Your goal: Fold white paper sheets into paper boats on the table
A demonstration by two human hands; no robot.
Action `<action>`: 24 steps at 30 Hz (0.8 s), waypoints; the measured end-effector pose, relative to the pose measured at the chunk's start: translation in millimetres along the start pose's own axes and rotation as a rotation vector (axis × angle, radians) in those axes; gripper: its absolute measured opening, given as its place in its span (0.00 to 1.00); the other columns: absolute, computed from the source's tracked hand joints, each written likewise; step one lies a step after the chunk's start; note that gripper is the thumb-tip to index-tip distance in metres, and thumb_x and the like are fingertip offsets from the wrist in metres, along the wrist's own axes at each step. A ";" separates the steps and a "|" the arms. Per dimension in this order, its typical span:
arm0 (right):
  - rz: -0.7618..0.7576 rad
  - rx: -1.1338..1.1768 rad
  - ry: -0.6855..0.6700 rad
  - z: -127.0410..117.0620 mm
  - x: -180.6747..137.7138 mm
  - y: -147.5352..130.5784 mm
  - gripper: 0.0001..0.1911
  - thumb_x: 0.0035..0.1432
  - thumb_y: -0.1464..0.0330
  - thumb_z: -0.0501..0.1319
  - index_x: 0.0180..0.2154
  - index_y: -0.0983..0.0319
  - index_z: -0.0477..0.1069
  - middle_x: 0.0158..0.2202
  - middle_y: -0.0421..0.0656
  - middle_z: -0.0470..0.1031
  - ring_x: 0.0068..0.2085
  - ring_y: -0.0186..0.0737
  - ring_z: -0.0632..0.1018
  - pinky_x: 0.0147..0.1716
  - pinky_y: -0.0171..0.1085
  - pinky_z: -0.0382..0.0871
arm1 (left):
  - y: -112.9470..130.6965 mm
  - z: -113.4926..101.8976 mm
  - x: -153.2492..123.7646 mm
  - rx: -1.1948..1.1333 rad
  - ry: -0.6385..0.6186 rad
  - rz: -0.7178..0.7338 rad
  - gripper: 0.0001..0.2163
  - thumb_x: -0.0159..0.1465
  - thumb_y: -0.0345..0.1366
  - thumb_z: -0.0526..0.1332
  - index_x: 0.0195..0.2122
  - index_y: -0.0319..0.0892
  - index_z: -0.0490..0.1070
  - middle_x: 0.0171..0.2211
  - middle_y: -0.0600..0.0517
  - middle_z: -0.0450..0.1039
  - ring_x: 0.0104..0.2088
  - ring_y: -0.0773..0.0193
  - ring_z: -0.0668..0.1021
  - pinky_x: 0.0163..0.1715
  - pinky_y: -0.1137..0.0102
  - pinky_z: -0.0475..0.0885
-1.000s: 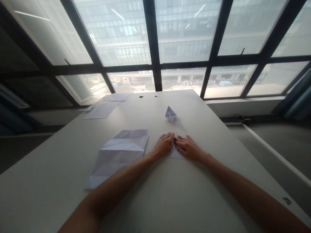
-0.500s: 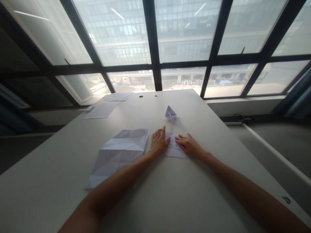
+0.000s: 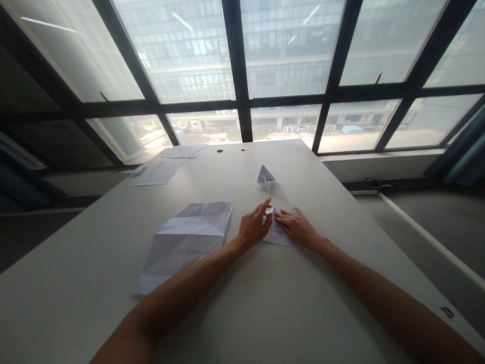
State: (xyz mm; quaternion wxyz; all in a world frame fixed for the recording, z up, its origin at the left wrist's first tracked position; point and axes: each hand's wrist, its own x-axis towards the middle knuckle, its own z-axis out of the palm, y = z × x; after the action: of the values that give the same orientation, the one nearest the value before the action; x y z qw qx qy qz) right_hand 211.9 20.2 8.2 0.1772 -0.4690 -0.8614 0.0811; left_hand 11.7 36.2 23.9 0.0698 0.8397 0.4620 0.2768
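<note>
A small folded sheet of white paper lies on the table between my two hands. My left hand is at its left side, thumb and fingers closed on a flap that stands partly raised; the fingertips partly hide the grip. Pressing on the paper's right part is my right hand, its fingers stretched out flat. A small folded paper boat stands just beyond both hands. To the left, beside my left forearm, lie large creased white sheets.
Several plain white sheets are spread at the table's far left, with a small clear object at their edge. The white table reaches toward framed windows. A small dark item lies near the right edge.
My left hand has shifted slightly right and rolled, and the left side of the folded paper is now raised inward. My right hand stays nearly in place.
</note>
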 end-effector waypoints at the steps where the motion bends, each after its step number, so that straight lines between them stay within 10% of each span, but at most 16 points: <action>1: 0.012 -0.007 0.004 0.5 0.2 1.3 0.21 0.66 0.72 0.52 0.59 0.56 0.67 0.61 0.46 0.69 0.64 0.47 0.65 0.64 0.60 0.43 | 0.1 2.0 -0.9 0.005 -0.059 0.045 0.22 0.72 0.41 0.46 0.67 0.49 0.53 0.56 0.50 0.70 0.47 0.61 0.78 0.49 0.67 0.72; 8: 0.087 -0.050 0.025 4.6 0.1 9.7 0.22 0.65 0.72 0.52 0.58 0.55 0.68 0.61 0.46 0.69 0.64 0.45 0.65 0.65 0.57 0.43 | -13.2 16.3 -1.7 0.084 -0.358 0.278 0.27 0.72 0.49 0.47 0.69 0.45 0.48 0.69 0.46 0.50 0.69 0.57 0.53 0.66 0.56 0.49; 24: 0.114 -0.075 0.130 -3.4 0.7 3.5 0.13 0.65 0.67 0.55 0.39 0.60 0.78 0.41 0.47 0.81 0.45 0.43 0.78 0.62 0.45 0.53 | -10.1 12.0 -0.4 0.054 -0.317 0.290 0.21 0.72 0.41 0.50 0.64 0.44 0.59 0.65 0.44 0.60 0.66 0.56 0.60 0.65 0.55 0.55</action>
State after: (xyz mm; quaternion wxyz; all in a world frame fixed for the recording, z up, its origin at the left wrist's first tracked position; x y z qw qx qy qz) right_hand 215.6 22.6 10.4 0.2101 -0.5278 -0.8225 0.0284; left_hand 10.4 43.3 9.9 0.0788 0.9319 0.3268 0.1359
